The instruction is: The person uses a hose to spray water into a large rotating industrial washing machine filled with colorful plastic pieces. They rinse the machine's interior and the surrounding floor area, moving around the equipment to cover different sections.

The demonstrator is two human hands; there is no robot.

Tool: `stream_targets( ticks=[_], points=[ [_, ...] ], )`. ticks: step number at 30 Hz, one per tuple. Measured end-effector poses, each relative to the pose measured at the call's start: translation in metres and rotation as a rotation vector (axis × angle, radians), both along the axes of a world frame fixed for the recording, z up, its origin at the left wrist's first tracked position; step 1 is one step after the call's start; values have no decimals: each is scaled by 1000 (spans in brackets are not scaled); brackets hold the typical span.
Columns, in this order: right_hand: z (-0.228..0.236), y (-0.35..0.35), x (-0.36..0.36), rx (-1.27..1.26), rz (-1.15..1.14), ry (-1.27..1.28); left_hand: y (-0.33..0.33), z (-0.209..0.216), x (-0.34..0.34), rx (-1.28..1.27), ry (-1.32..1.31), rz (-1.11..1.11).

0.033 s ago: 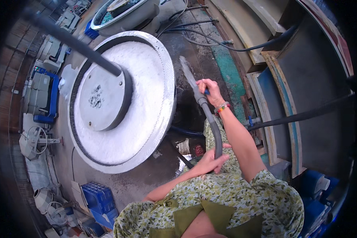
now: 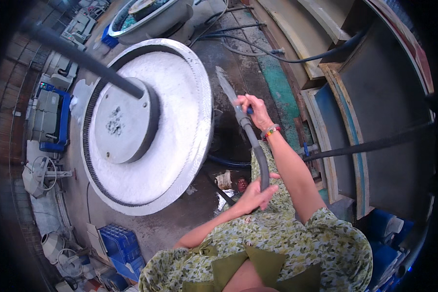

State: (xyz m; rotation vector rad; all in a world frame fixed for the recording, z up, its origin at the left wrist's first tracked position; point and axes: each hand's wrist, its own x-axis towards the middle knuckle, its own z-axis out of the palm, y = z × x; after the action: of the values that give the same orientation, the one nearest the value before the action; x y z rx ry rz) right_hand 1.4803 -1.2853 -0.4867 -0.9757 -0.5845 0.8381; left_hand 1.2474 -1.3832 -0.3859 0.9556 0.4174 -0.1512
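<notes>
While a spray (image 2: 225, 82) leaves the nozzle (image 2: 239, 113) at centre frame, the hose (image 2: 259, 156) runs down from it in a dark curve to the lower centre. Right hand (image 2: 254, 108) grips the nozzle end, fingers closed round it, a blue part showing under them; a beaded band sits on the wrist. Left hand (image 2: 256, 194) holds the hose lower down, fingers wrapped about it, thumb on top. The jet points up and left toward the rim of the large round disc (image 2: 180, 121), which fills the left centre and stands tilted, pale and wet-looking, with a raised hub (image 2: 124, 120) and a dark pole (image 2: 82, 58) running to the upper left. Wet floor (image 2: 228, 146) lies between disc and person. Blue crates (image 2: 124, 246) stand at lower left. Judged step: rinsing the disc, at its right edge. A next pass calls for a steady two-handed hold while the nozzle is swung across the face.
</notes>
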Motion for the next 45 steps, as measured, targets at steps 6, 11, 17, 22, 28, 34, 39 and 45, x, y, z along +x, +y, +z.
stream_targets(
  ticks=[6, 11, 17, 22, 28, 34, 39, 45],
  points=[
    [-62, 47, 94, -329, 2, -91, 72, -34, 109, -248, 230, 218],
    [-190, 14, 226, -621, -101, 2, 132, -94, 239, -277, 359, 392],
    [-295, -140, 319, -919, -183, 128, 222, -183, 369, -109, 507, 692],
    [-326, -253, 303, -1323, 16, 291, 285, -235, 403, -141, 604, 851],
    [-285, -217, 290, -1262, 71, 566, 302, -235, 407, -16, 678, 924],
    [-272, -192, 308, -1216, 142, 416, 311, -247, 409, 176, 693, 1074],
    [-286, -214, 308, -1238, 182, 250, 335, -239, 403, 130, 706, 1022],
    [-297, -236, 300, -1215, 214, 230, 345, -225, 402, 143, 708, 872]
  ],
)
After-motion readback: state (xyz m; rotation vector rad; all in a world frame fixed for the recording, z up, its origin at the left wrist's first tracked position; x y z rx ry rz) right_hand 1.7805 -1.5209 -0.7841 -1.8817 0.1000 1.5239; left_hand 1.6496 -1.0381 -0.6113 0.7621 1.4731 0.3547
